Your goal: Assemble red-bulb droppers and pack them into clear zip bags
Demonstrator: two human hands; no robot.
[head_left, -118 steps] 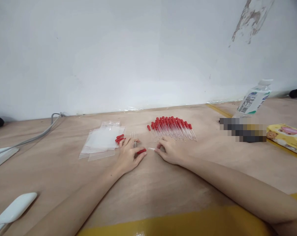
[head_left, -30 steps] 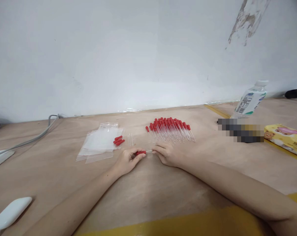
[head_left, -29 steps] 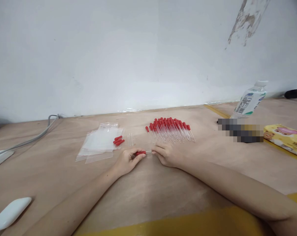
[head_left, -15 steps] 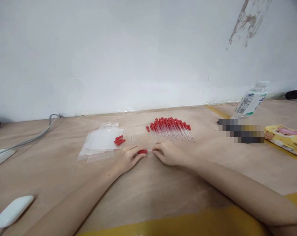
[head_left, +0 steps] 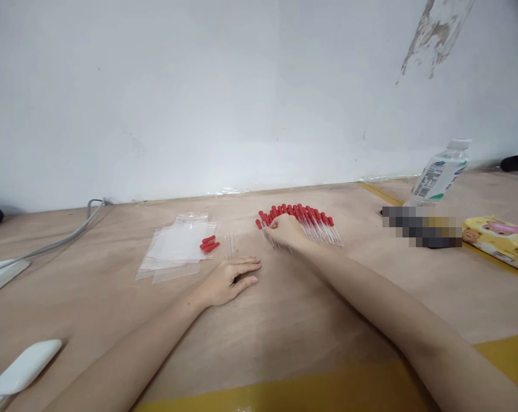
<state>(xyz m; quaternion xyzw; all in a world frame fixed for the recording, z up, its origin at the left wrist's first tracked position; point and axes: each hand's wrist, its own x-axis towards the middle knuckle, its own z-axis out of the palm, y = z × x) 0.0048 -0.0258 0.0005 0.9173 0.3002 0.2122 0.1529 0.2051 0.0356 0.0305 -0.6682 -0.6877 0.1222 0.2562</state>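
My left hand [head_left: 235, 280] rests low over the table, its fingers stretched out and apart, holding nothing. At the left end of a row of red-bulbed glass droppers [head_left: 316, 220], my right hand [head_left: 287, 230] pinches a dropper [head_left: 262, 216] by its clear tube, with the red bulb pointing away from me. Part of the row is hidden behind this hand. A few loose red rubber bulbs [head_left: 209, 245] lie beyond my left hand, and several thin glass tubes [head_left: 230, 243] lie just right of them.
Flat clear zip bags [head_left: 168, 249] are stacked left of the bulbs. On the right stand a plastic bottle [head_left: 438, 174], a blurred dark object [head_left: 426, 229] and a yellow packet [head_left: 501, 240]. A grey cable [head_left: 72, 234] and a white device [head_left: 24, 366] are at the left.
My right hand has moved away from my left, up to the dropper row, carrying the dropper. My left hand has let go of the red bulb and opened.
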